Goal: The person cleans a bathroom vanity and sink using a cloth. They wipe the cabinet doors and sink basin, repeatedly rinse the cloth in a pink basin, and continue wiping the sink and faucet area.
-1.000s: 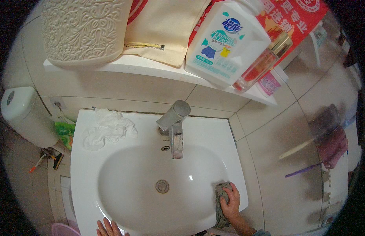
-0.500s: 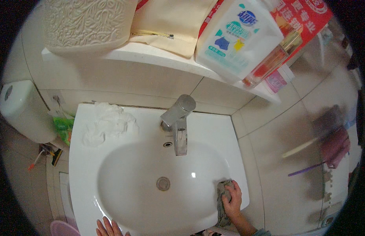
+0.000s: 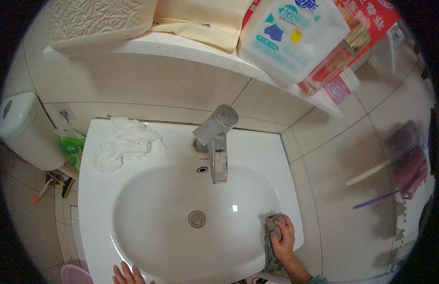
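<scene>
My right hand grips a crumpled grey-green cloth against the right side of the white sink. Part of the cloth hangs down toward the sink's front edge. At the front left rim rests my left hand, fingers stretched out and holding nothing; its lower part is cut off by the picture's edge. Behind the bowl rises a chrome faucet, its spout over the bowl. A round drain sits at the bottom. Crumpled white tissue or cloth lies on the back left corner of the sink.
Above the sink runs a white shelf with an embossed cream container, a white bottle and a pinkish glass bottle. A toilet tank stands at left, a pink basin below. Brushes hang on the right wall.
The view has shifted slightly, so the shelf sits higher. My right hand stays on the cloth at nearly the same place, and my left hand remains on the front rim.
</scene>
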`<state>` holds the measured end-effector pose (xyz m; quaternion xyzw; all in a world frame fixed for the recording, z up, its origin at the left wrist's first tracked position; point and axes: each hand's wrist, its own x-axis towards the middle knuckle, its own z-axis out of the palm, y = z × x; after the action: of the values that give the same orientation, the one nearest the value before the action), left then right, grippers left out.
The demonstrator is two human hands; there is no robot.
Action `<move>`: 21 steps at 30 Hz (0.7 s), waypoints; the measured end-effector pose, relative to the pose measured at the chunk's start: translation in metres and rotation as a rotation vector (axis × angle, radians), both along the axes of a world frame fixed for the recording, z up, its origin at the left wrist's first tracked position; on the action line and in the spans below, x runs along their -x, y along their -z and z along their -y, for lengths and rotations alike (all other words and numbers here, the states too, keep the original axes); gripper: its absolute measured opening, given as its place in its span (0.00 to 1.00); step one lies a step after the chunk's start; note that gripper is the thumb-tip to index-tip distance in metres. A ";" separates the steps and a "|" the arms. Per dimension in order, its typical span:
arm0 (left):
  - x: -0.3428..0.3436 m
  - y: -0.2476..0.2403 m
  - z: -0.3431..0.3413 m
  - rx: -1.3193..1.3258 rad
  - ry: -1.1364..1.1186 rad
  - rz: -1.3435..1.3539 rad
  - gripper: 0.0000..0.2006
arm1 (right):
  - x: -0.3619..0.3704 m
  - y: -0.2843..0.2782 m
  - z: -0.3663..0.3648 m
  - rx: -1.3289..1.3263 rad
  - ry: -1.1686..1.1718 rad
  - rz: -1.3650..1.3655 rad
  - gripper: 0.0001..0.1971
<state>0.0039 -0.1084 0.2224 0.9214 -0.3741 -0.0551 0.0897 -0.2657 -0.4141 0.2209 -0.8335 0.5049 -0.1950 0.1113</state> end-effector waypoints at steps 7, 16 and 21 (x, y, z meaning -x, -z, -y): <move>-0.002 0.004 -0.002 0.059 0.015 0.054 0.29 | -0.003 -0.002 -0.001 0.012 -0.019 0.005 0.21; -0.003 0.000 0.001 0.051 0.018 0.050 0.28 | 0.000 -0.002 -0.002 0.002 0.001 -0.017 0.22; -0.003 -0.002 0.003 -0.038 0.026 0.009 0.29 | 0.001 -0.007 -0.003 -0.004 -0.029 -0.010 0.22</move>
<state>0.0071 -0.1116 0.2244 0.9183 -0.3852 -0.0592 0.0699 -0.2663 -0.4116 0.2275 -0.8414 0.4938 -0.1883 0.1131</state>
